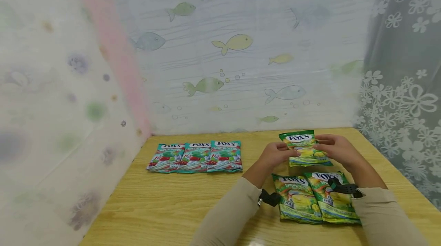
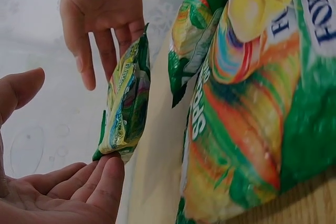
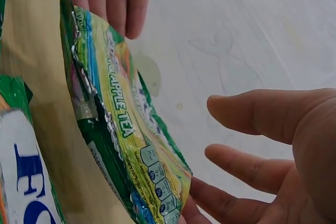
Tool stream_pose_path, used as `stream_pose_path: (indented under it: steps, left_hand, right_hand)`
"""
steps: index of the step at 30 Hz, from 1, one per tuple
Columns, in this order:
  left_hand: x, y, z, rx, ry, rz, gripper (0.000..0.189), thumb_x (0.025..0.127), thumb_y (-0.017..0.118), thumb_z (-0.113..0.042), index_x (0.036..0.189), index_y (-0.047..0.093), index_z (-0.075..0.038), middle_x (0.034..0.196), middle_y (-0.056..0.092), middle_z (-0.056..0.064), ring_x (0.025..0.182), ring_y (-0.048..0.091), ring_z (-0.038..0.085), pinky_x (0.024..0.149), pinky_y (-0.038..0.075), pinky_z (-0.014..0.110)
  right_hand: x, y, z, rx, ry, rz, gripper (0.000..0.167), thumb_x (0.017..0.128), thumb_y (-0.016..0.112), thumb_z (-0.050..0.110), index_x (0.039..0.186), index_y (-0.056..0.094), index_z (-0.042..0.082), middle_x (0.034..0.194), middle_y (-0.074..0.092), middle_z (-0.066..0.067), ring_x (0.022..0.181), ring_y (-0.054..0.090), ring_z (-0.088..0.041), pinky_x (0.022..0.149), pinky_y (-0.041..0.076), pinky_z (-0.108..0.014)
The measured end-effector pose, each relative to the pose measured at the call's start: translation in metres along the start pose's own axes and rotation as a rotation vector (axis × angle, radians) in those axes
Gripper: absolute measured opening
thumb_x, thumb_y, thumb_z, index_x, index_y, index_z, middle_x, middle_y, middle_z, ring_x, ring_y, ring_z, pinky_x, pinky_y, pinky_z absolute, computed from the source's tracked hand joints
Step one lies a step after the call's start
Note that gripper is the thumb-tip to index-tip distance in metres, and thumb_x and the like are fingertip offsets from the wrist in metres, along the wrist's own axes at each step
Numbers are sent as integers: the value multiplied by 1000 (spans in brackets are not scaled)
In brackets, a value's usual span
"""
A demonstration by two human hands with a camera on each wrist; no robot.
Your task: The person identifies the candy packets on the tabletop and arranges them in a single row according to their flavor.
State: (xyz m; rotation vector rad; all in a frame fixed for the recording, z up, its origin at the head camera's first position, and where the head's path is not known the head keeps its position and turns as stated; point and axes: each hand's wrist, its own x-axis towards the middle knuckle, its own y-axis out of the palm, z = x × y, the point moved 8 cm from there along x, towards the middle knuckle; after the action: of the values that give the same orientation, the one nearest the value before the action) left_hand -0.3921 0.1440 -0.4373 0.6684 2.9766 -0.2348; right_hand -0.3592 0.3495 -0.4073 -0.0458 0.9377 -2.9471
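Note:
A green and yellow FOX'S candy bag [image 1: 304, 158] is held up at its two sides between both hands, facing the head camera. My left hand [image 1: 277, 158] has its fingertips at the bag's left edge, thumb apart from it in the left wrist view. At the opposite edge is my right hand [image 1: 339, 152], its thumb standing clear of the bag in the right wrist view and its fingertips at the edge. Below them, two matching green bags, a left one [image 1: 296, 200] and a right one [image 1: 332, 198], lie side by side, partly covered by the wrists.
Three teal FOX'S Mint Blossom bags [image 1: 224, 158] lie in an overlapping row at the table's back left. The wooden table [image 1: 165, 204] meets a fish-printed curtain [image 1: 241, 85] at the back. A floral curtain [image 1: 410, 96] hangs along the right side.

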Motion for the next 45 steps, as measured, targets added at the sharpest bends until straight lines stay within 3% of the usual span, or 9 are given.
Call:
stream_pose_path:
  steps: [19,28,33,45]
  left_hand:
    - [-8,-44,-6,69,54,-69,70,90,82,-38,148,56,-9,144,62,7,136,57,29,110,50,49]
    - [-14,-61,-8,94,68,-34,70,92,79,-40,150,53,-12,151,57,9,140,54,30,111,49,50]
    - [-16,-68,-6,79,74,-52,68,93,79,-33,151,53,-11,151,57,8,141,53,28,111,49,48]
    - [-17,-86,3,69,79,-91,62,93,76,-11,150,53,-6,149,58,11,140,55,31,108,53,44]
  right_hand:
    - [4,27,26,47,-52,-46,63,107,59,33,156,41,-2,154,42,-34,134,52,-50,101,53,-59]
    - [7,41,36,92,-90,-55,58,106,62,25,153,44,-3,154,43,-34,137,49,-51,100,55,-58]
    - [9,51,39,92,-103,-41,58,103,66,16,153,43,-3,154,42,-34,141,42,-55,103,51,-61]
    - [11,70,44,92,-117,-47,59,98,69,7,152,47,-1,154,44,-31,140,44,-55,102,54,-56]
